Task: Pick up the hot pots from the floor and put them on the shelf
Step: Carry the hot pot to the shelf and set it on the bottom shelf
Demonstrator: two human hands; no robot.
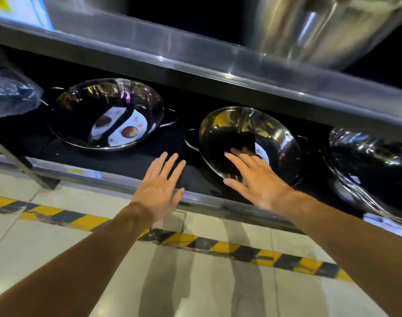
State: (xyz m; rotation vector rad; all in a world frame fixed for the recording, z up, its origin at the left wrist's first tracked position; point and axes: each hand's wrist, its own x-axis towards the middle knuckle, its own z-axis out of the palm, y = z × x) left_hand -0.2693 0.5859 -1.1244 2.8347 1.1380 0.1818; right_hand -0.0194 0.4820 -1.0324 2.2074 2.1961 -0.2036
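Three shiny steel hot pots sit on the low black shelf [131, 161]. The left pot [81, 124] holds a printed label. The middle pot [275, 143] rests tilted, its rim toward me. A third pot [373, 165] lies at the right edge, wrapped in clear plastic. My right hand [254, 179] is open with fingers spread over the near rim of the middle pot; contact is unclear. My left hand [160, 186] hangs open over the shelf's front edge, between the left and middle pots, holding nothing.
A metal upper shelf [195, 62] overhangs the pots, with a large steel vessel [321, 30] on it. A plastic-wrapped dark item [10, 94] lies at the far left. Yellow-black hazard tape [218, 245] runs across the tiled floor [195, 282].
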